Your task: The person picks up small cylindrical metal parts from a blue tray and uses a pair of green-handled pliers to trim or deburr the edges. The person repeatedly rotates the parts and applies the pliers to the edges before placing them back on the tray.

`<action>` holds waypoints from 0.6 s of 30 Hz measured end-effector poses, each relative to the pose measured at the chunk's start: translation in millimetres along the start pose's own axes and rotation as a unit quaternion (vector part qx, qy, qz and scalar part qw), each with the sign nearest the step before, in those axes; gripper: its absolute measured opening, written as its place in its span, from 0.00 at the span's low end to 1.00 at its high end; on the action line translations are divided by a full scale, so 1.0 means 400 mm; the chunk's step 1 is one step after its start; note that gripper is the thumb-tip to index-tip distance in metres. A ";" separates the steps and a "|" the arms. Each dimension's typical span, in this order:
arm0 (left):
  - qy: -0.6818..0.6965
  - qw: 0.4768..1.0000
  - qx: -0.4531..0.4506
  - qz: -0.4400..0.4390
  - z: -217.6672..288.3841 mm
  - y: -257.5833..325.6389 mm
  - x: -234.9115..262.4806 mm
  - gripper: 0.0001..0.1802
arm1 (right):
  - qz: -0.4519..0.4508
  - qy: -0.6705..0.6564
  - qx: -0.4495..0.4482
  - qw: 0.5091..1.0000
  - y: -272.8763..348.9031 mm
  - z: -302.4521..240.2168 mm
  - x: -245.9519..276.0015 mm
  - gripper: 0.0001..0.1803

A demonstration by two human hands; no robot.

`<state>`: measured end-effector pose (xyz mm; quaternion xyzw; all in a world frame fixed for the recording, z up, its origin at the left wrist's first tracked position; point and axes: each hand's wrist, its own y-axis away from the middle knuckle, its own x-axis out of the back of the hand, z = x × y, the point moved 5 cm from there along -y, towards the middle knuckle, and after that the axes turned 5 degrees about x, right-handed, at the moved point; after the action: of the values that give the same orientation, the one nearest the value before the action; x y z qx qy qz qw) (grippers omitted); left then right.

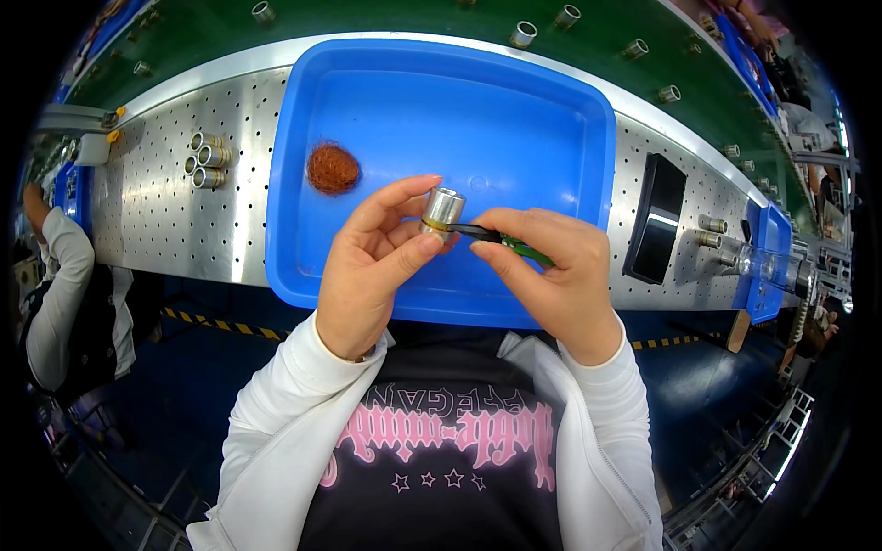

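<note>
Above the blue tray (441,310), my left hand (367,266) holds a short silver metal cylinder (444,206) between thumb and fingers. The cylinder stands nearly upright, with its open end up and a yellowish band around its lower part. In my right hand (560,271) is a slim hand tool with a black tip and green handle (525,250), pinched between thumb and forefinger. Its tip meets the cylinder at the yellowish band; my fingers hide much of the tool, so its exact kind is unclear. A ball of reddish-brown fine fibre or wire (333,169) lies in the tray's left part.
Several similar cylinders (208,165) lie grouped on the perforated metal bench (243,184) at left. A black phone-like slab (656,220) lies right of the tray. More cylinders (524,34) stand on the green surface (413,16) beyond. Another person's sleeve (60,285) shows at far left.
</note>
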<state>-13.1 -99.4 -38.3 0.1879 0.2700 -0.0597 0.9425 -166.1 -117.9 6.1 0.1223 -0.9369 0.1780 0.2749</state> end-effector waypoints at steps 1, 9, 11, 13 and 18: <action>0.004 1.000 0.003 -0.001 0.001 0.000 -0.002 0.24 | 0.001 -0.002 0.003 1.000 0.001 0.002 0.000 0.09; 0.017 1.000 0.020 -0.004 0.000 0.000 -0.007 0.23 | -0.006 -0.056 -0.025 0.998 -0.002 0.000 -0.026 0.12; -0.010 1.000 0.004 -0.006 -0.005 0.000 -0.005 0.22 | -0.020 -0.036 -0.012 0.999 -0.004 -0.003 -0.027 0.12; -0.006 1.000 0.018 -0.012 -0.003 -0.001 -0.005 0.23 | -0.027 -0.023 -0.010 0.999 -0.002 0.000 -0.022 0.12; 0.033 0.997 0.064 -0.014 0.000 -0.002 -0.008 0.23 | 0.025 -0.074 0.002 0.997 0.000 0.009 -0.013 0.13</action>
<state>-16.0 -100.2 -36.9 0.2455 0.2992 -0.0838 0.9183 -163.8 -118.8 0.3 0.1125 -0.9570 0.1771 0.2003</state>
